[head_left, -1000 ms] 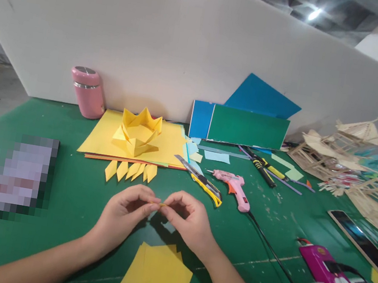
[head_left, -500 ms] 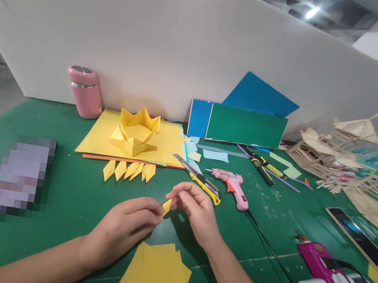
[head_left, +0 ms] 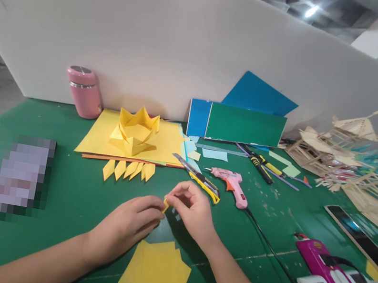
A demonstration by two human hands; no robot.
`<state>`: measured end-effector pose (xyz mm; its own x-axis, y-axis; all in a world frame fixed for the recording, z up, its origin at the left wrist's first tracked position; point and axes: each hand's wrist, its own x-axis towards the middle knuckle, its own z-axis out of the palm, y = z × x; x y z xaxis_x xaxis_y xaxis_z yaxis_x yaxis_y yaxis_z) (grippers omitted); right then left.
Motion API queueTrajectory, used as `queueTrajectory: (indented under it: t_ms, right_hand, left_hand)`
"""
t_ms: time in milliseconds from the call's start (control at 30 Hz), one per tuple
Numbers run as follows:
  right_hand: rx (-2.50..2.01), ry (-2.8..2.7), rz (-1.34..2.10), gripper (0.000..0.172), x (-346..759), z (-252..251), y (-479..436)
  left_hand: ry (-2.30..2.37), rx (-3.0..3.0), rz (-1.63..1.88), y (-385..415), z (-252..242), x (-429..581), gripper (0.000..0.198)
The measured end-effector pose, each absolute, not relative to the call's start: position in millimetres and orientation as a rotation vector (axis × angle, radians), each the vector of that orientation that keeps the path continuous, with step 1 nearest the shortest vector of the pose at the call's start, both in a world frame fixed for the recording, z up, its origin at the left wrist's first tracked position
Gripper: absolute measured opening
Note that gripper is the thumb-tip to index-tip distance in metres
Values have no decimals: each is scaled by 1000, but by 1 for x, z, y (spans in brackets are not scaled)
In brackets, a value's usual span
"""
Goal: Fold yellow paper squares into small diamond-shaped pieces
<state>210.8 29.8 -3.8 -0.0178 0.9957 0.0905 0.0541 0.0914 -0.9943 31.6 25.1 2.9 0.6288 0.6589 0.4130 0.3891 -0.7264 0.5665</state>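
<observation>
A small folded piece of yellow paper (head_left: 165, 205) is pinched between my two hands, mostly covered by fingers. My left hand (head_left: 134, 221) grips it from the left, and my right hand (head_left: 192, 209) holds its upper right edge with thumb and fingertips. Below my hands lie several overlapping yellow paper squares (head_left: 156, 271). Beyond them is a row of several folded yellow diamond shapes (head_left: 130, 170). Behind that row, a pointed ring of folded yellow paper (head_left: 134, 139) stands on a stack of coloured sheets (head_left: 97, 138).
A yellow utility knife (head_left: 200, 182) and a pink glue gun (head_left: 234, 185) lie just beyond my right hand. The gun's cord runs to a magenta power strip (head_left: 327, 271). A phone (head_left: 361, 238), stick models (head_left: 351, 144) and a pink flask (head_left: 84, 92) are further out.
My right thumb and fingertips have closed over the upper part of the folded paper, so less of it shows. My left hand stays nearly in place.
</observation>
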Motion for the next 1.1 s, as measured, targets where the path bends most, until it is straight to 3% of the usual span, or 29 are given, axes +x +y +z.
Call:
queueTrajectory:
  t_ms: [133, 233, 367, 433, 500, 633, 767, 967, 1100]
  right_hand:
    - [-1230, -1278, 971, 11, 216, -12, 37]
    - [-1228, -1225, 947, 25, 220, -18, 41]
    - [-1153, -1216, 840, 42, 220, -21, 43]
    - [-1126, -1237, 788, 40, 220, -22, 42]
    - [-1124, -1284, 746, 32, 219, -21, 41]
    - [-1125, -1402, 768, 15, 217, -16, 35]
    - [-1053, -1431, 1008, 18, 215, -9, 29]
    - [-989, -1480, 1263, 28, 213, -4, 24]
    - [-941, -1444, 1330, 32, 213, -3, 24]
  left_hand:
    - [853, 2489, 827, 23, 6, 32, 21]
    - [637, 2531, 689, 16, 10, 32, 22]
    - [385, 2549, 333, 8, 17, 37, 49]
    - [425, 2526, 273, 6, 18, 39, 38]
    - [505, 2473, 318, 6, 15, 40, 22]
    - [676, 2258, 584, 11, 4, 38, 14]
    - [996, 1758, 837, 21, -1, 38, 10]
    - [1114, 1241, 1100, 31, 1, 39, 33]
    - [1084, 1236, 1053, 31, 0, 38, 38]
